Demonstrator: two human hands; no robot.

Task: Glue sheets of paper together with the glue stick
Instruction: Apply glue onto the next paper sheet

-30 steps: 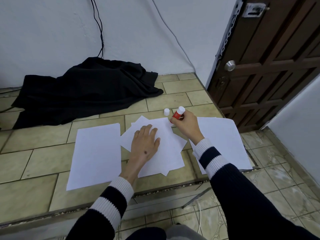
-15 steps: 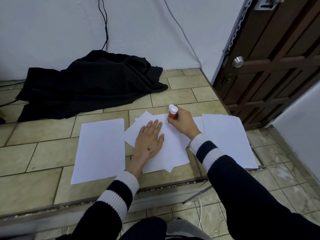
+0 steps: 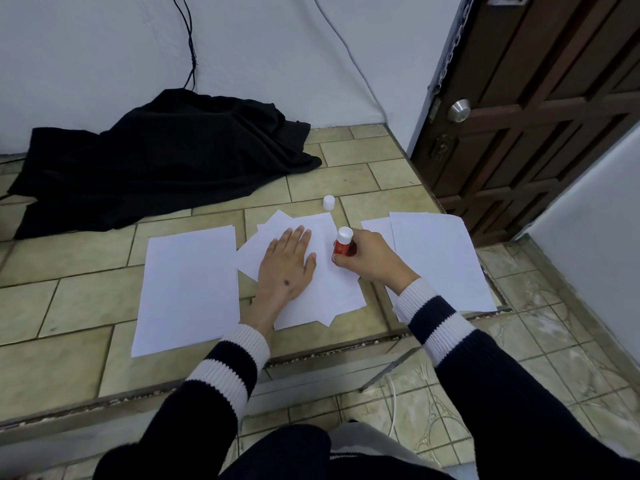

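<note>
A loose pile of white paper sheets (image 3: pixel 332 289) lies in the middle of the tiled step. My left hand (image 3: pixel 285 265) rests flat on it, fingers straight. My right hand (image 3: pixel 367 259) grips a red glue stick (image 3: pixel 343 245) with a white end up, held upside down against the right part of the top sheet. The stick's white cap (image 3: pixel 329 202) stands on the tiles just beyond the pile. A single sheet (image 3: pixel 188 289) lies to the left, and a stack of sheets (image 3: pixel 440 258) lies to the right.
A black cloth (image 3: pixel 156 161) is heaped against the white wall at the back left, with cables (image 3: pixel 188 39) running down to it. A brown wooden door (image 3: pixel 536 109) stands at the right. The step's front edge (image 3: pixel 311 355) drops to a lower tiled floor.
My right hand has drawn the glue stick from the top edge of the pile down and toward me along its right side. My left hand stays pressed on the pile.
</note>
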